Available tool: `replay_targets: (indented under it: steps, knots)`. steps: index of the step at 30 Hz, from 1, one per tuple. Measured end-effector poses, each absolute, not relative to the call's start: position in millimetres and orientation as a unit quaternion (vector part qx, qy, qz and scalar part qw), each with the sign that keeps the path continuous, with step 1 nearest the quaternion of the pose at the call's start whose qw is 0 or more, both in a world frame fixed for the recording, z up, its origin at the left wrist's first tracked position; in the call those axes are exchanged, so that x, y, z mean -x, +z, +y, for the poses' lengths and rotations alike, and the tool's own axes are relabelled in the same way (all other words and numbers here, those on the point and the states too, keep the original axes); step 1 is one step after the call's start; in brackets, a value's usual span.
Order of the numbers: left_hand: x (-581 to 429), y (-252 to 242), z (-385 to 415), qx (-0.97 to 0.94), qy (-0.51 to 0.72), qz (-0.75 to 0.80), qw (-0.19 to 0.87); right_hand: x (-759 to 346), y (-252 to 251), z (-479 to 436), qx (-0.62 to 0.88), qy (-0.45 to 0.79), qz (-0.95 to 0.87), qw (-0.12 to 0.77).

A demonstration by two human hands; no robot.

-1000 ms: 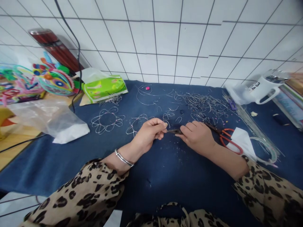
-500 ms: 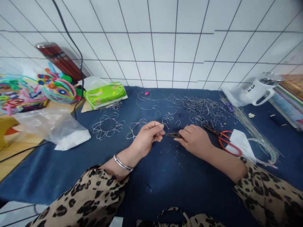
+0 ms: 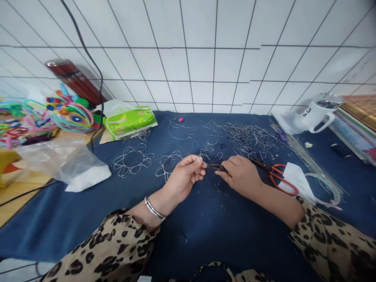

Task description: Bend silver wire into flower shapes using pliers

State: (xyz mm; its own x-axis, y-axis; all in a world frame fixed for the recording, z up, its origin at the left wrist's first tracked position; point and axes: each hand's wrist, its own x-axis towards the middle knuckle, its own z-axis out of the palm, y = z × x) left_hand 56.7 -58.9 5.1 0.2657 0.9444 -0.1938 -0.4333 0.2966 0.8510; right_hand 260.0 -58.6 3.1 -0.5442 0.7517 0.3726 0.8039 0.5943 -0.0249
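Note:
My left hand [image 3: 188,172] pinches a short thin wire between thumb and forefinger; most of that wire is hidden by the fingers. Wrapped in my right hand [image 3: 242,172] are dark needle-nose pliers [image 3: 216,167], their jaws pointing left and meeting the wire at my left fingertips. Just behind my left hand lies a flower-shaped wire loop [image 3: 169,160], partly covered by it. A second wire flower [image 3: 133,160] rests farther left. Several small bent wire pieces [image 3: 207,150] are scattered beyond the pliers.
Right of my hand are red-handled scissors [image 3: 283,180], a bundle of straight wires [image 3: 317,160] and a white mug [image 3: 315,113]. A wire heap [image 3: 249,135] lies at the back. To the left are a green tissue pack [image 3: 131,122], a plastic bag [image 3: 64,160] and a red thermos [image 3: 76,80].
The pliers' jaws have come closer to my left fingertips and now meet the wire there. The whole view has shifted slightly, with the scene sitting a little lower.

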Motion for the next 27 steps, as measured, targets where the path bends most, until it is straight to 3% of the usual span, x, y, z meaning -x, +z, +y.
replay_targets:
  steps: [11, 21, 27]
  knots:
    - [-59.7, 7.3, -61.8, -0.319, 0.511, 0.361, 0.712, -259.1, 5.3, -58.9, 0.452, -0.047, -0.873, 0.177]
    - [-55.3, 12.4, -56.3, -0.418, 0.533, 0.33, 0.658, -257.0, 23.8, -64.0, 0.498, 0.317, -0.79, 0.164]
    - [-50.5, 17.5, -55.4, -0.492, 0.523, 0.324, 0.616, -257.3, 29.0, -66.7, 0.475, 0.423, -0.76, 0.134]
